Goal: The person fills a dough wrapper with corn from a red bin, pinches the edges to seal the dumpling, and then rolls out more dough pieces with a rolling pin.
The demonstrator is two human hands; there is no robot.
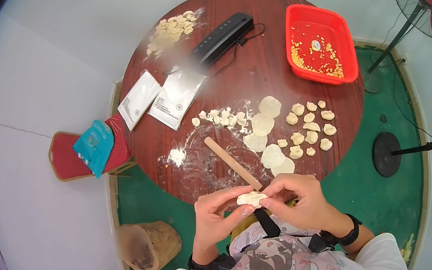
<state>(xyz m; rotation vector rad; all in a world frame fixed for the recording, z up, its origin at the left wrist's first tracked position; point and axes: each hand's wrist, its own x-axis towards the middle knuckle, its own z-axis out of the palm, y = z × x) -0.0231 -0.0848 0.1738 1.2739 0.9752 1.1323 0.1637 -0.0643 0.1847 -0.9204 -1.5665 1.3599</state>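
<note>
Between both hands, just off the table's near edge, is a pale folded dumpling. My left hand pinches its left end with thumb and fingers. On the other end, the thumb and fingers of my right hand are closed. Right beyond the hands lies a wooden rolling pin, slanting across the floured tabletop. Several round dough wrappers run in a line to its right. Finished-looking dumplings sit in loose rows farther right. Small dough pieces are scattered left of the wrappers.
On the round wooden table stand a red basin with yellow bits, a black sealing machine, white packets, a heap of dough pieces and a flour pile. A red chair and fans surround it.
</note>
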